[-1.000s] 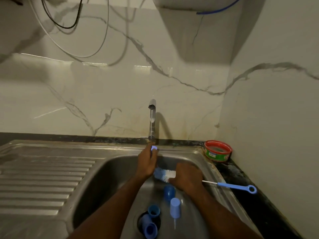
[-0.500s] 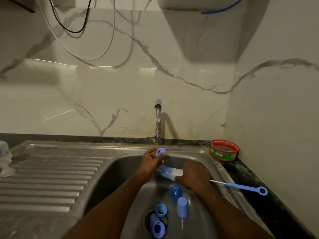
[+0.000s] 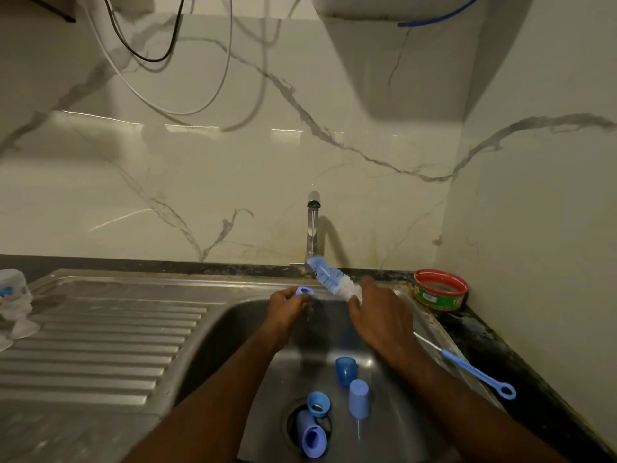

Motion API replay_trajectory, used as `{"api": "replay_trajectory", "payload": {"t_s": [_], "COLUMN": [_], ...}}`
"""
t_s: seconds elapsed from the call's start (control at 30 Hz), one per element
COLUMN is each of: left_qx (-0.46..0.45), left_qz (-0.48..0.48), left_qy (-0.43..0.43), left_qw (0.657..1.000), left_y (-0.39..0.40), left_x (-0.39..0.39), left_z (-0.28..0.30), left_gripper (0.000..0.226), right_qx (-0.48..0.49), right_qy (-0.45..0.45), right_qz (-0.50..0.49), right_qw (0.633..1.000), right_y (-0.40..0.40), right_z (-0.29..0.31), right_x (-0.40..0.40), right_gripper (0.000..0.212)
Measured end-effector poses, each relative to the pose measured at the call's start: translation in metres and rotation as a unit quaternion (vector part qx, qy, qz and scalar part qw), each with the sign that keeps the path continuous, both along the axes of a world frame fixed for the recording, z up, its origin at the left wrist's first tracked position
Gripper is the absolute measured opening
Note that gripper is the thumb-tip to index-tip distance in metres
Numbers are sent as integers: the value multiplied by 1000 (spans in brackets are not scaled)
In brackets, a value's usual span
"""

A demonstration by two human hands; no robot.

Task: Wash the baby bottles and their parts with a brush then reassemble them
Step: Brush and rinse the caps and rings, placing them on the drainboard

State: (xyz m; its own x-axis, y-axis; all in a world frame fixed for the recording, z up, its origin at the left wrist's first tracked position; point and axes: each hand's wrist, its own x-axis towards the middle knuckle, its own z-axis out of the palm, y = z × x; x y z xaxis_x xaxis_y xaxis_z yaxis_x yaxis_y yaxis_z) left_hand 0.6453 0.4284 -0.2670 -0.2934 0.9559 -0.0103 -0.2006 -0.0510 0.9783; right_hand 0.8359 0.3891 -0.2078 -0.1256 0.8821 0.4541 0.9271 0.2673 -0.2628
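- Blue-and-white bristles of the bottle brush (image 3: 335, 283) are now pointing up toward the base of the tap (image 3: 313, 225); half a second ago they were lying lower, between the two hands over the sink basin (image 3: 233, 332), so the brush is being drawn out and away from the part.
- Judging by that, the scrub of this small piece is probably ending and a rinse or the next part is coming.
- The right hand (image 3: 377, 315) is gripping the brush just below its bristles, in front of the tap and slightly right of it, fingers curled round the stem.
- The left hand (image 3: 288, 307) is pinching a small blue ring-shaped part (image 3: 304, 290) at its fingertips, in front of the tap and just left of it, apart from the bristles.
- In front of the tap, down by the drain (image 3: 309, 426), more blue parts are waiting: a dark blue cap (image 3: 345, 369), a pale blue cap (image 3: 359, 403), a blue collar ring (image 3: 318, 404) and a larger blue piece (image 3: 311, 436) lying across the drain.
- A thin blue nipple brush (image 3: 474, 374) is lying on the sink's edge, right of the tap; a red-rimmed tub (image 3: 440, 289) is sitting on the bench further right.
- Far left of the tap, clear bottle pieces (image 3: 15, 302) are standing on the draining board, so reassembly looks well off yet.
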Motion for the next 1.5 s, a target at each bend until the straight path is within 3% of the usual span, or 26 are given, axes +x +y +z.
{"api": "replay_trajectory", "payload": {"t_s": [0.1,0.4,0.63,0.77,0.97,1.17,1.37,1.5], "left_qx": [-34,11,-7,-15,-11,-8,-1,-2], "left_qz": [-13,-55,-13,19,-49,26,-44,13], "left_qy": [-183,-217,-289,-274,-277,-264,-245,-232], "left_qw": [982,975,957,961,960,964,969,973], "left_y": [0,-5,-20,-20,-19,-7,-8,-6], "left_x": [2,18,27,26,22,10,26,27], "left_z": [10,18,35,27,33,27,21,23], "left_gripper": [19,18,22,22,25,29,29,11], "right_qx": [37,35,26,51,37,43,40,25], "right_qy": [-4,-33,-10,-35,-14,-10,-5,-12], "right_qz": [7,15,-12,24,-1,20,-1,-20], "right_qw": [999,999,1000,998,999,999,999,999], "right_y": [2,7,5,-3,10,1,9,8], "right_z": [-3,-14,-5,-13,-2,-15,-6,-7], "right_x": [-2,-15,-10,-7,-10,-3,-19,-12], "right_gripper": [23,29,31,27,28,22,30,31]}}
